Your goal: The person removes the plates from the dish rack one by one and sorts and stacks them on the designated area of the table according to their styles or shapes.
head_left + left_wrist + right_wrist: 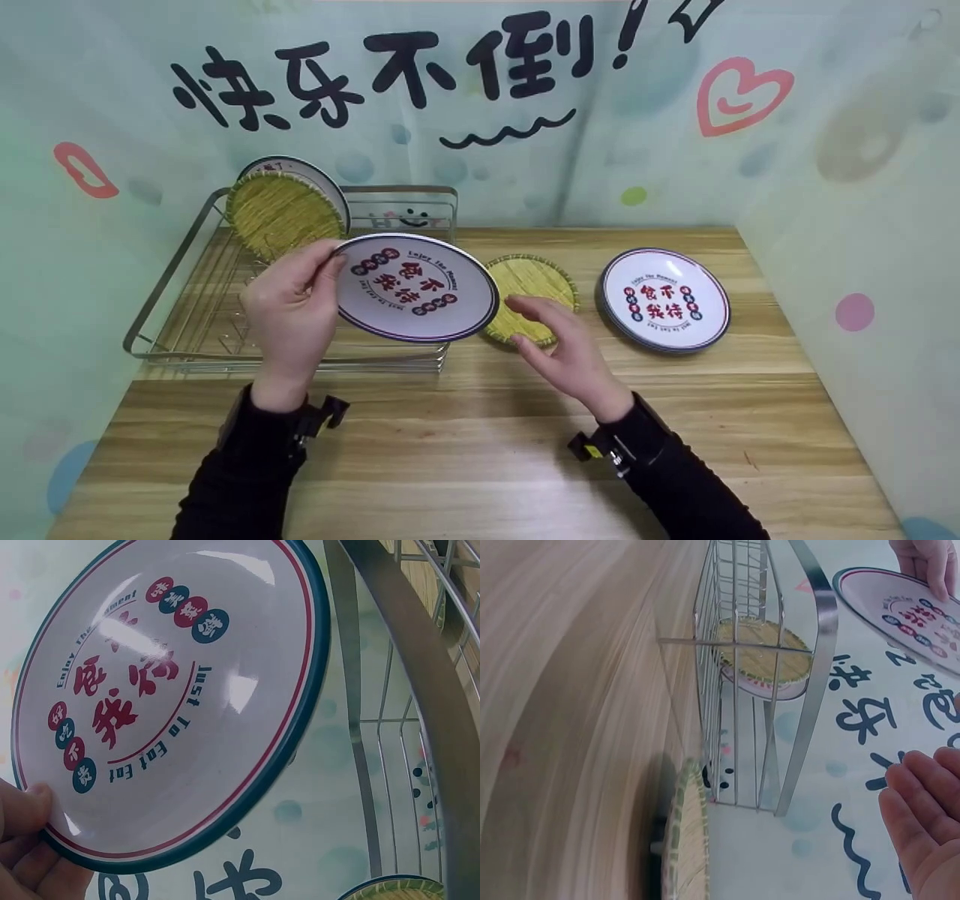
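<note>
My left hand (296, 319) pinches the edge of a white plate (418, 322) with a blue and red rim and printed characters, thumb on its printed face. The plate is held tilted in the air, over the right front of a metal wire rack (175, 271). In the left wrist view the plate (247, 690) fills much of the picture, with the left thumb (26, 810) at its rim. My right hand (570, 356) holds nothing, its fingers reaching toward the plate's right edge. Behind those fingers a round woven mat (532, 274) shows, partly covered.
Inside the rack's left part another woven mat (281, 214) leans in front of a plate (319, 171). A stack of similar plates (664, 300) sits on the wooden table (450, 465) at right. Printed cloth walls (525, 180) close in the back and sides.
</note>
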Action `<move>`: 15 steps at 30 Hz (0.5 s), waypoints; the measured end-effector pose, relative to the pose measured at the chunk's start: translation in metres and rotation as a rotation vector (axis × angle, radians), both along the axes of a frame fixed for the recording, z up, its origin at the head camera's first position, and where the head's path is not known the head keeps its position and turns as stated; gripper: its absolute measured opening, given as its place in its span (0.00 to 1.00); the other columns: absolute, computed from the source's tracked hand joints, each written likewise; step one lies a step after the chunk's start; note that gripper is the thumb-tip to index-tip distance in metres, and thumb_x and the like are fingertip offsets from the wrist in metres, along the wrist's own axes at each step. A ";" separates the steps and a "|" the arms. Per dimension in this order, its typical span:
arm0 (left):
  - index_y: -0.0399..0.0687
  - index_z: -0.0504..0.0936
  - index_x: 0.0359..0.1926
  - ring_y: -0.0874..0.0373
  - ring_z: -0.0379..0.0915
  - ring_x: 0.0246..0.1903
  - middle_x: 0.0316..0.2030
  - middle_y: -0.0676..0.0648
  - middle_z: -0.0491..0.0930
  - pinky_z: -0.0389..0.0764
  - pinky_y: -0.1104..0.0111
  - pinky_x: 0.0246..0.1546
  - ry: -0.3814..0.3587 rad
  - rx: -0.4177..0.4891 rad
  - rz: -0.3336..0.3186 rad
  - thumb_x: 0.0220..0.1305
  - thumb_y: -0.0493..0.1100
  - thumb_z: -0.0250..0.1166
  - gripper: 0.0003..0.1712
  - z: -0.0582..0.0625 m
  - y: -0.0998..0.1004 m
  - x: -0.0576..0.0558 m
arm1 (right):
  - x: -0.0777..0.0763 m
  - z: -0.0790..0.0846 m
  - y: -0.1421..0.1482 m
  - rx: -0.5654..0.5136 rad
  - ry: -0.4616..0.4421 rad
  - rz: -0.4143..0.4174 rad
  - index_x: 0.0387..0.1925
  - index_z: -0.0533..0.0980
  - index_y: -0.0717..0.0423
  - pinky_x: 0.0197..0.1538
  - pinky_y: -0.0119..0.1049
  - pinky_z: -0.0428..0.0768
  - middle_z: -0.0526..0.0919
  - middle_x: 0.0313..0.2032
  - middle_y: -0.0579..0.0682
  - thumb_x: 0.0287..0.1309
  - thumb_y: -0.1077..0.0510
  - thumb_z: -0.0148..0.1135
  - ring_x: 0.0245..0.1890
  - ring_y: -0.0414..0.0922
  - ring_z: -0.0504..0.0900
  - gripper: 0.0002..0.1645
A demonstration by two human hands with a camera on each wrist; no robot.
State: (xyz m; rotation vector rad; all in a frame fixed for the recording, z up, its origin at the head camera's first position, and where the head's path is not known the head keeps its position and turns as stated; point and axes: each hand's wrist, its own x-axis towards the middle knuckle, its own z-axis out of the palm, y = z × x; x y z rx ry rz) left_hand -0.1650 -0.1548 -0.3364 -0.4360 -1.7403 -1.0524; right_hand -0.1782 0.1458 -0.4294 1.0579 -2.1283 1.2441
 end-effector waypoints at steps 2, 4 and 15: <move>0.34 0.88 0.33 0.50 0.82 0.26 0.32 0.42 0.87 0.79 0.80 0.33 0.000 0.001 -0.006 0.50 0.23 0.72 0.09 0.000 0.002 0.000 | 0.001 0.002 -0.004 -0.006 0.009 0.004 0.59 0.73 0.67 0.58 0.42 0.78 0.80 0.56 0.59 0.53 0.70 0.68 0.54 0.54 0.80 0.29; 0.33 0.87 0.33 0.50 0.82 0.27 0.32 0.41 0.87 0.80 0.79 0.34 0.000 0.000 -0.023 0.50 0.23 0.71 0.09 -0.001 0.003 0.000 | 0.001 0.003 -0.007 -0.010 0.016 0.003 0.59 0.74 0.67 0.57 0.42 0.79 0.81 0.55 0.58 0.53 0.71 0.68 0.53 0.54 0.81 0.29; 0.34 0.88 0.34 0.50 0.83 0.28 0.33 0.43 0.88 0.81 0.77 0.35 -0.004 -0.002 -0.066 0.50 0.22 0.71 0.10 -0.004 0.012 0.002 | 0.004 0.009 -0.018 -0.042 0.038 0.039 0.51 0.78 0.64 0.51 0.39 0.82 0.85 0.47 0.53 0.58 0.69 0.66 0.45 0.48 0.83 0.18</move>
